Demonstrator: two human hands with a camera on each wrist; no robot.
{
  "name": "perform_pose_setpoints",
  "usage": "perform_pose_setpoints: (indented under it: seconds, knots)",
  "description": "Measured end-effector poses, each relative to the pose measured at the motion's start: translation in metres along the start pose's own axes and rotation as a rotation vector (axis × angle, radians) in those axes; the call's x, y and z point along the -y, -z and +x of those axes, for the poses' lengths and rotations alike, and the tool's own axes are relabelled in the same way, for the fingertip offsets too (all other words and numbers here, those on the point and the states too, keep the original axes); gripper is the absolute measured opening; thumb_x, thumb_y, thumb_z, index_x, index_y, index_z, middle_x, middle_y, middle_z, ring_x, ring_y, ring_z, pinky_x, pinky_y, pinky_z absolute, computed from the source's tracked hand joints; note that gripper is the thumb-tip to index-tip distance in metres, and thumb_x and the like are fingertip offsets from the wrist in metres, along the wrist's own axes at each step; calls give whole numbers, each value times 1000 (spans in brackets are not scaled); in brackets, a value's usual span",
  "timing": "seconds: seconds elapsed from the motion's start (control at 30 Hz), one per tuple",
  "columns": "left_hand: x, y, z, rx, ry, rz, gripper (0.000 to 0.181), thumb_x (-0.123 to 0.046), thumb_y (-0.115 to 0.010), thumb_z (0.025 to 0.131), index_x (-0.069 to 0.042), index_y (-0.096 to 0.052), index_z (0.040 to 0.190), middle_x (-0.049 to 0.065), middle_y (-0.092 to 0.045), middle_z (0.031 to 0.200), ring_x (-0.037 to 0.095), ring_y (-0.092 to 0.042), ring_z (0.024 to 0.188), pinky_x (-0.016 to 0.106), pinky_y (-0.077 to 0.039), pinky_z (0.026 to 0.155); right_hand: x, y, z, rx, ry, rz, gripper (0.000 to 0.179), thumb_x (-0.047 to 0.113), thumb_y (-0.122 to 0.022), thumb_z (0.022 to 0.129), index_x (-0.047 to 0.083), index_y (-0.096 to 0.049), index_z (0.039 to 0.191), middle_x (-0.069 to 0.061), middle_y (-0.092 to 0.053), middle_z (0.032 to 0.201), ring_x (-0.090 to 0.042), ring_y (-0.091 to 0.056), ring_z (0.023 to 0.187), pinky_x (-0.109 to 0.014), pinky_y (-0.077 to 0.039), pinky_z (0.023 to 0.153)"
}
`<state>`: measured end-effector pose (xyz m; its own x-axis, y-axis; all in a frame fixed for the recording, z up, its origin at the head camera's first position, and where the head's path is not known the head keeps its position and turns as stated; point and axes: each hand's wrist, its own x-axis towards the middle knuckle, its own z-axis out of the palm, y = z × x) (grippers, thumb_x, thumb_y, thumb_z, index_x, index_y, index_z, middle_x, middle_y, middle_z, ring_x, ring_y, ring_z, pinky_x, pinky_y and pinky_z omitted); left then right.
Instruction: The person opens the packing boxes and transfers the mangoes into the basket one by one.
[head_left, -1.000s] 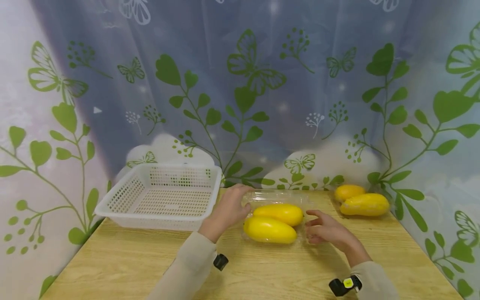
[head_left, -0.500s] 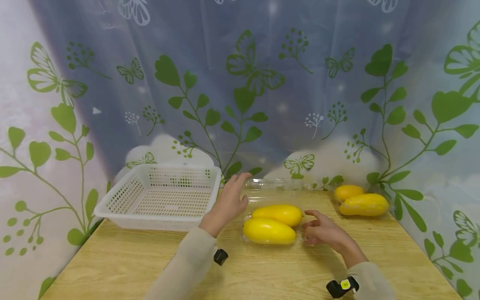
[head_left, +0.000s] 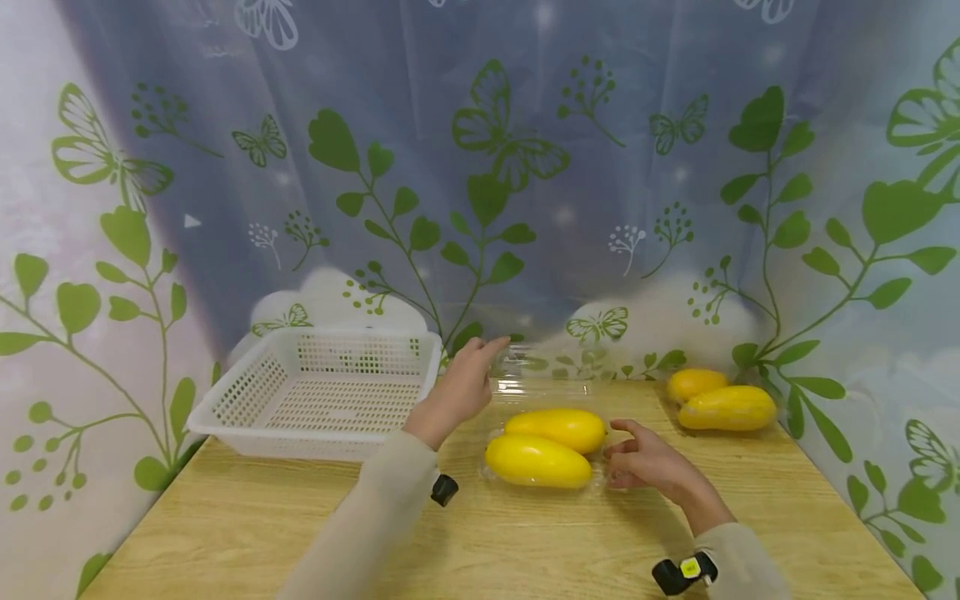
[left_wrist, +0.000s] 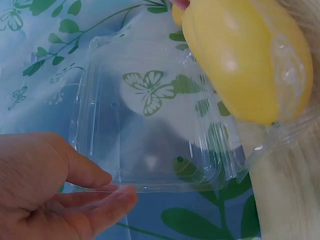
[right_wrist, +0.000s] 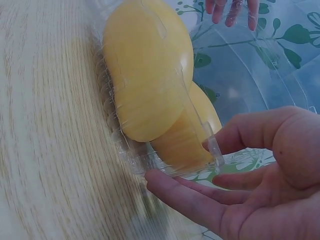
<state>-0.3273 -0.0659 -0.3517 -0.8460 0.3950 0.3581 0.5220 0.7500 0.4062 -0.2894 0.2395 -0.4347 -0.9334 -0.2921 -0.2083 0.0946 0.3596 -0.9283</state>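
Two yellow papaya-shaped fruits [head_left: 538, 461] lie side by side in the base of a clear plastic clamshell box [right_wrist: 167, 172] on the table. The box's hinged lid [left_wrist: 145, 115] stands raised at the back, the butterfly-print curtain showing through it. My left hand [head_left: 461, 387] pinches the lid's edge at its left side, thumb and fingers on either side of the rim in the left wrist view. At the box's right end, my right hand [head_left: 651, 467] holds the rim, thumb on the upper edge and fingers low against the end wall.
A white perforated plastic basket [head_left: 322, 446] stands on the left of the wooden table [head_left: 540, 542], against the curtain [head_left: 555, 233]. Two more yellow fruits [head_left: 727, 408] in clear packaging sit at the back right.
My left hand has moved up and back, and the lid has swung up from lying low behind the fruits. The right hand and box have shifted slightly left.
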Motion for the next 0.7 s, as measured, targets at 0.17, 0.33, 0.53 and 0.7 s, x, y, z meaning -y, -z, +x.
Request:
perform_pose_setpoints:
  seconds: [0.17, 0.33, 0.53, 0.7]
  knots:
    - [0, 5, 7, 28, 35, -10, 79, 19, -56, 89, -11, -38, 159, 22, -56, 138, 27, -60, 95, 34, -51, 74, 0, 0, 0, 3, 4, -2, 77, -2, -54, 98, -9, -8, 160, -46, -41, 146, -31, -69, 104, -43, -64, 85]
    - [4, 4, 10, 9, 44, -29, 78, 17, -54, 91, -10, -33, 161, 24, -53, 141, 30, -60, 103, 38, -51, 80, 0, 1, 0, 3, 6, 0, 78, -2, -54, 98, -9, -8, 160, -46, -41, 145, -31, -69, 104, -44, -63, 85]
    - [5, 4, 10, -12, 98, -91, 87, 17, -49, 91, -19, -23, 166, 29, -25, 164, 46, -47, 142, 46, -57, 95, 0, 1, 0, -3, 3, -1, 82, -2, -57, 95, -8, -8, 160, -46, -42, 145, -30, -70, 101, -43, -64, 84]
    - [6, 6, 9, -23, 115, -92, 93, 17, -53, 88, -22, -21, 166, 29, -15, 169, 49, -50, 138, 47, -58, 92, 0, 0, 0, -10, -3, -5, 82, -2, -57, 94, -8, -9, 160, -45, -43, 145, -31, -70, 101, -43, -64, 83]
